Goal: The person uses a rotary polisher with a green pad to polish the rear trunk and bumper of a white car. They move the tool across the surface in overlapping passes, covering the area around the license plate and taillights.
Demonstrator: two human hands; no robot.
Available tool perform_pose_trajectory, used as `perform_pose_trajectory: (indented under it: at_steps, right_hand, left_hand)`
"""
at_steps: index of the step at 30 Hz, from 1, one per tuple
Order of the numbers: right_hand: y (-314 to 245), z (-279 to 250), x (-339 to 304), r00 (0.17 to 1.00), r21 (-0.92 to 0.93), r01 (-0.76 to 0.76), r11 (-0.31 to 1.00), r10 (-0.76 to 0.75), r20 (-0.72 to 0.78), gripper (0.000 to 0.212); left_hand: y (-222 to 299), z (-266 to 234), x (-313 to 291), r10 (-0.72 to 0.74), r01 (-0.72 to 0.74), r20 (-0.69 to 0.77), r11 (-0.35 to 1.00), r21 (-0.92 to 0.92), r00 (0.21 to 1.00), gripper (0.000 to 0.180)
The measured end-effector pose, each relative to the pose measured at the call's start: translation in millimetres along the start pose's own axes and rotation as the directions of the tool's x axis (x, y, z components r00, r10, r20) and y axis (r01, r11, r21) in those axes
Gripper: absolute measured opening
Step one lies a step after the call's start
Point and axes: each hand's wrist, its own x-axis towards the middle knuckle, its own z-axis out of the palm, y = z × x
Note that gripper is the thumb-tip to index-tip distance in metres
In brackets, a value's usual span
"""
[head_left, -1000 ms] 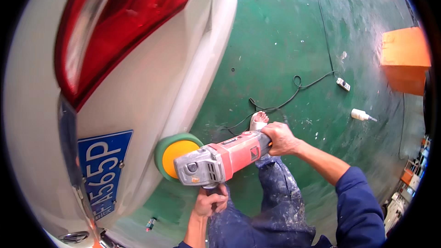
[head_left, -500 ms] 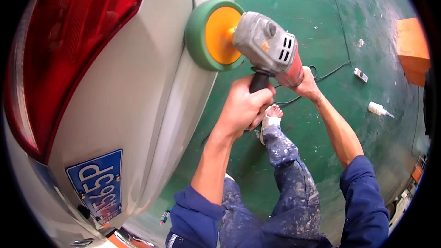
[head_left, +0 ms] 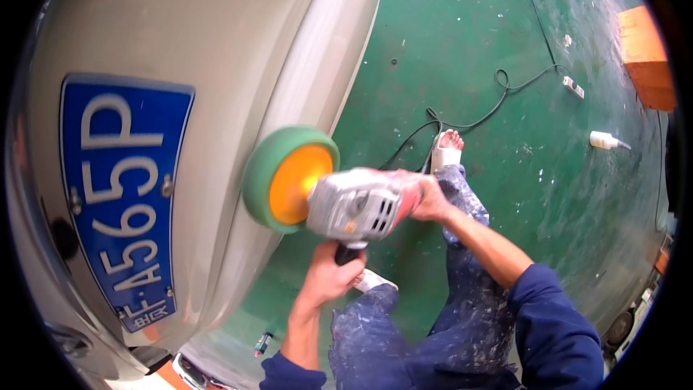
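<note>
I hold a power polisher [head_left: 357, 204] with a grey head and red body. My left hand [head_left: 330, 274] is wrapped round its black side handle. Around the red rear body my right hand [head_left: 431, 201] is closed. The polisher's green foam pad [head_left: 256, 180], on an orange backing disc, lies against the rear bumper [head_left: 317, 65] of a light-coloured car. Whether the pad is spinning I cannot tell. Left of the pad sits a blue licence plate [head_left: 184, 123] on the car's back panel.
A dark power cord [head_left: 473, 124] loops across the green floor [head_left: 440, 36] to a white socket strip [head_left: 573, 87]. Farther right are a white squeeze bottle [head_left: 600, 140] and an orange box [head_left: 642, 50]. A small green bottle [head_left: 263, 344] lies near the bumper's lower end.
Both hands and the polisher have moved down and left, bringing the pad lower along the bumper. My view has shifted too: the red tail light is out of sight and the licence plate appears larger.
</note>
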Motion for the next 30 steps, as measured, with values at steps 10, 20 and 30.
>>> perform_pose_trajectory:
  at_steps: [10,20,30]
  right_hand:
    - [4,137,-90,0.995,-0.112,-0.024,0.993,0.034,0.089,0.044]
    - [-54,-68,-26,0.992,-0.273,-0.088,0.958,0.059,-0.114,0.037]
    - [-246,-146,10,0.939,-0.655,-0.230,0.719,0.341,0.044,0.027]
  left_hand:
    - [-139,-49,-104,-0.108,0.114,-0.206,0.993,0.016,0.973,0.025]
    - [13,40,-2,0.451,-0.280,-0.348,0.852,0.442,0.822,0.026]
    - [66,30,-35,0.319,-0.289,-0.334,0.948,0.135,0.887,0.016]
